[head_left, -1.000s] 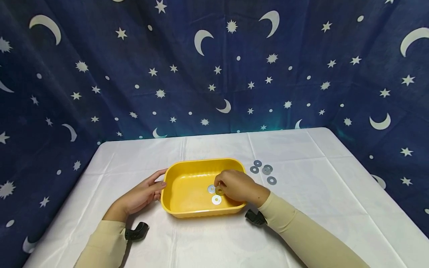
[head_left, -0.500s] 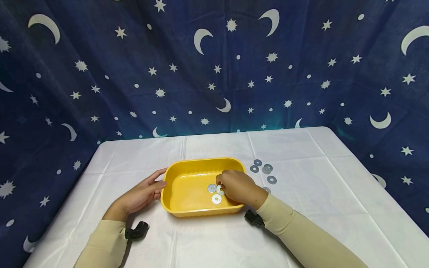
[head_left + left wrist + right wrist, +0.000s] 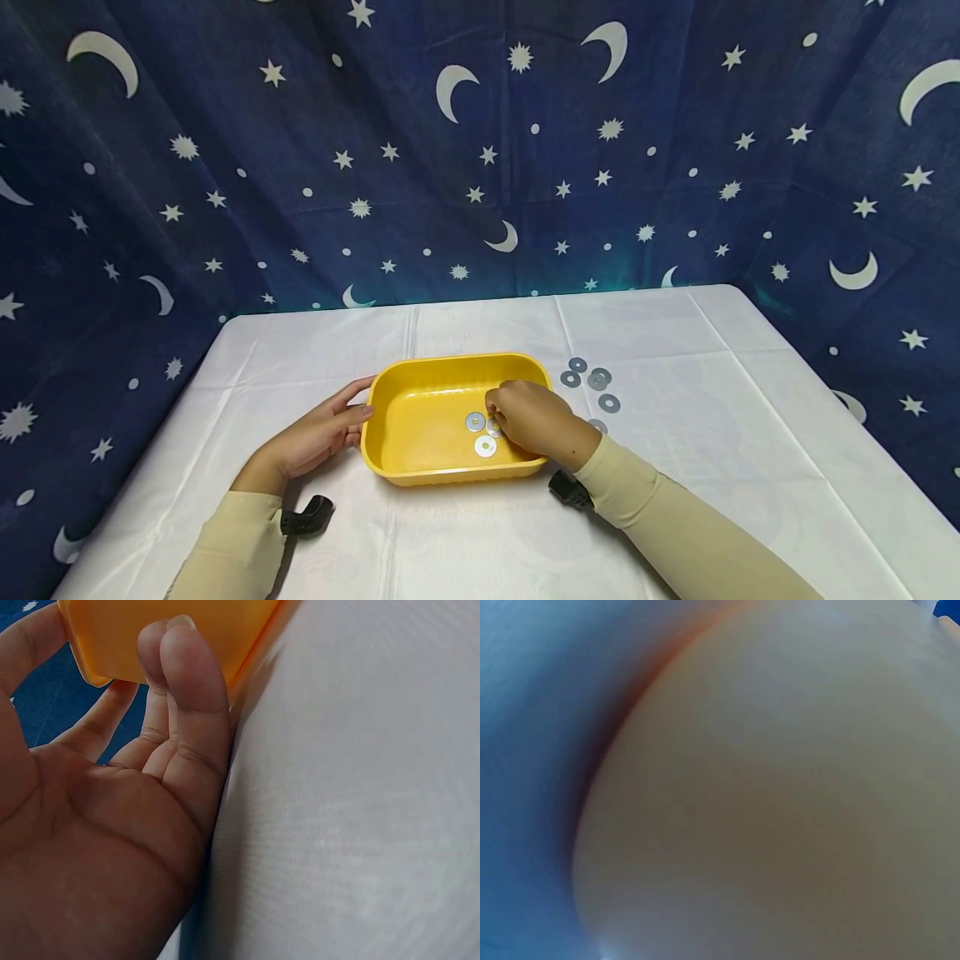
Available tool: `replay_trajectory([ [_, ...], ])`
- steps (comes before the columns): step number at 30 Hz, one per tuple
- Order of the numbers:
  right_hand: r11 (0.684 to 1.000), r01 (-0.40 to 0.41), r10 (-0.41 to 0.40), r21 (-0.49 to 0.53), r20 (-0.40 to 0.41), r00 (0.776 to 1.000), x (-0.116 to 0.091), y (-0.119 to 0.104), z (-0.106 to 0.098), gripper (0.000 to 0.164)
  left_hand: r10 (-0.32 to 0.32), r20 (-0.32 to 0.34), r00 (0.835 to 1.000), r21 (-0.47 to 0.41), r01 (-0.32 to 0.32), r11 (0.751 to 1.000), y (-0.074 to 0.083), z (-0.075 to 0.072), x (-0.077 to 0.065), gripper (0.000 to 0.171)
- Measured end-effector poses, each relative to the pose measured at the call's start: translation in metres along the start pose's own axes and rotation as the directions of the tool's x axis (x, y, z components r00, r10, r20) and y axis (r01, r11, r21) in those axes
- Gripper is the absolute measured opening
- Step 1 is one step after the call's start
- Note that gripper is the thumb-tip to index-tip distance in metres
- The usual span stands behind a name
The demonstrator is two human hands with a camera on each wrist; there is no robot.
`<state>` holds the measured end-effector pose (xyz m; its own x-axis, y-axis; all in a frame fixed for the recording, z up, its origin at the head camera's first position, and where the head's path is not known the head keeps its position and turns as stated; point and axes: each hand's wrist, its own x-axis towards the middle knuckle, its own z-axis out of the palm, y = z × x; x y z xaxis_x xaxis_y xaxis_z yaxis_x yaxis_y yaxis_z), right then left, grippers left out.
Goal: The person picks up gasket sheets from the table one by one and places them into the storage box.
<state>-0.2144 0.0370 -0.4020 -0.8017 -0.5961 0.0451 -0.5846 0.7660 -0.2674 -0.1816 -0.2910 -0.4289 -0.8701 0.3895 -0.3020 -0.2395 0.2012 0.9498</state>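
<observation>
A yellow plastic tray (image 3: 420, 433) lies on the table in the head view. My left hand (image 3: 318, 435) holds its left end, thumb at the rim and other fingers against the outer wall; the left wrist view shows these fingers (image 3: 196, 679) up close. Inside the tray's right part, my right hand (image 3: 534, 417) has its fingers curled down at a metal washer (image 3: 494, 428), which it seems to pinch; the fingertips are partly hidden. Beside it on the tray floor lie two more flat washers, one washer (image 3: 475, 422) to the left and a brighter washer (image 3: 485, 447) nearer me.
Right of the tray, several grey washers (image 3: 609, 403) lie loose on the white tablecloth (image 3: 450, 542). One washer (image 3: 597, 426) is partly covered by my right wrist. A dark blue curtain (image 3: 420, 208) hangs behind the table. Something smooth and blurred fills most of the right wrist view.
My right hand has shifted slightly within the tray, and the washer at its fingertips has changed tilt. A washer beside the right wrist has come into sight. My left hand stays put.
</observation>
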Motion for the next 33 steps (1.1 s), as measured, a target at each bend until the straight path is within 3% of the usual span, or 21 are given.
replay_trajectory([
  [3, 1.000, 0.002, -0.001, 0.025, -0.016, 1.000, 0.000, 0.002, 0.000, 0.009, 0.002, 0.003, 1.000, -0.002, -0.002, 1.000, 0.000, 0.000, 0.001, 0.064],
  [6, 0.991, 0.015, -0.008, 0.131, -0.058, 0.998, -0.001, 0.005, -0.001, 0.008, 0.002, 0.003, 1.000, -0.005, -0.002, 1.000, 0.000, 0.001, 0.001, 0.063],
  [10, 0.947, 0.064, -0.027, 0.316, -0.119, 0.992, -0.005, 0.010, -0.007, 0.011, 0.000, 0.001, 1.000, -0.009, 0.000, 1.000, -0.001, 0.001, 0.001, 0.063],
  [13, 0.918, 0.109, -0.046, 0.381, -0.172, 0.984, -0.010, 0.014, -0.014, 0.015, -0.002, -0.002, 1.000, -0.010, 0.002, 1.000, -0.002, 0.001, 0.001, 0.064],
  [22, 0.896, 0.185, -0.045, 0.403, -0.333, 0.942, -0.026, 0.025, -0.029, 0.011, 0.004, 0.001, 1.000, -0.008, -0.004, 1.000, -0.001, 0.002, 0.001, 0.064],
  [27, 0.900, 0.169, -0.022, 0.403, -0.345, 0.938, -0.030, 0.031, -0.038, 0.012, 0.004, 0.000, 1.000, -0.009, -0.004, 1.000, 0.001, 0.002, 0.001, 0.063],
  [33, 0.910, 0.089, 0.051, 0.405, -0.323, 0.945, -0.033, 0.044, -0.044, 0.016, 0.005, -0.003, 1.000, -0.012, -0.005, 1.000, 0.000, 0.002, 0.000, 0.063],
])
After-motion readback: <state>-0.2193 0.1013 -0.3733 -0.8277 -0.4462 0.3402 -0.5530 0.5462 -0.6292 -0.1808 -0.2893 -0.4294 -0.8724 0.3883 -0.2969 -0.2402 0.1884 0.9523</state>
